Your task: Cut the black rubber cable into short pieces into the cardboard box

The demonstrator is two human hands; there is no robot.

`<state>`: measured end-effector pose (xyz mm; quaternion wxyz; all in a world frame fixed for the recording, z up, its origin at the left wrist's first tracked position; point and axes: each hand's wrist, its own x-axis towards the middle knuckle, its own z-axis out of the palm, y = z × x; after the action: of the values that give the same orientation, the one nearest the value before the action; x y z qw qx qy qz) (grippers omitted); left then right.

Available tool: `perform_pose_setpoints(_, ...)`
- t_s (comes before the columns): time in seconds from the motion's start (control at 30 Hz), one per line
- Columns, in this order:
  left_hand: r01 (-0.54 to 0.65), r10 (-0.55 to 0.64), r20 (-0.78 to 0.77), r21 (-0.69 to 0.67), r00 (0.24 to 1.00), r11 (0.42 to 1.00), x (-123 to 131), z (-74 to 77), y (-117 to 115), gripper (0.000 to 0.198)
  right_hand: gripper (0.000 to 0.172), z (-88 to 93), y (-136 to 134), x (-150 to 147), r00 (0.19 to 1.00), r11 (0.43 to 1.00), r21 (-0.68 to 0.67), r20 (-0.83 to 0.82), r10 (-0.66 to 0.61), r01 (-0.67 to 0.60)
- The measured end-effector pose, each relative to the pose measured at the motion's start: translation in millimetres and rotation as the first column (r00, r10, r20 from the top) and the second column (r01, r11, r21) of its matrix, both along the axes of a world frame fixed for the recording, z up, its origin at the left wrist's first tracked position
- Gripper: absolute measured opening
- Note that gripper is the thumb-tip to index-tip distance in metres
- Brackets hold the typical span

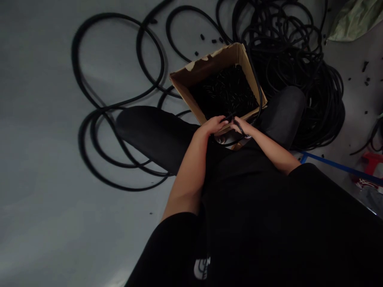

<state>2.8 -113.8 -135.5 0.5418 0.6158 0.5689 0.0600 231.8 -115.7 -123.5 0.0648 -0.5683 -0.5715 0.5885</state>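
Note:
Over the near edge of an open cardboard box [196, 107], my left hand [214, 124] is closed round the end of a black rubber hose [228, 118]. Close beside it, my right hand [244, 126] grips a dark tool with a curved handle, apparently scissors [238, 126]; its blades are too dark to make out. The hands nearly meet at the hose end. Inside the box lie many short black cut pieces [224, 89]. A length of hose also runs down the box's right side.
A large tangled heap of black hose [317, 87] lies to the right of the box. Wide hose loops [74, 52] spread over the grey floor at left. Small black pieces are scattered about. A pale green sack [354, 20], a blue bar [338, 162] and a red object [372, 161] stand at right.

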Motion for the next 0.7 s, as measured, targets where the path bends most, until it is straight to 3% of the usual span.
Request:
perform_pose_setpoints(0.13, 0.034, -0.035, -0.076, -0.011, 0.996, 0.999, -2.8, 0.8, 0.4, 0.031, 0.024, 3.1, -1.8, -0.7, 1.0, 0.998, -0.055, 0.013, -0.023, 0.023)
perform_pose_setpoints(0.33, 0.07, -0.072, -0.173, -0.019, 0.982, 0.997, -5.6, 4.4, 1.9, 0.046, 0.019, 11.4, 0.5, 3.2, 0.999, 0.999, -0.016, 0.024, 0.033, -0.033)
perform_pose_setpoints(0.5, 0.114, -0.114, -0.154, -0.011, 0.981, 0.993, -5.9, 2.5, 2.2, 0.045, 0.013, 13.4, -1.0, 2.2, 0.998, 0.998, -0.033, 0.023, 0.053, -0.052)
perform_pose_setpoints(0.7, 0.197, -0.195, -0.129, 0.003, 0.972, 0.98, -3.0, 1.6, -0.4, 0.044, 0.016, 9.0, 1.8, 1.5, 0.993, 0.994, 0.008, 0.048, 0.107, -0.108)
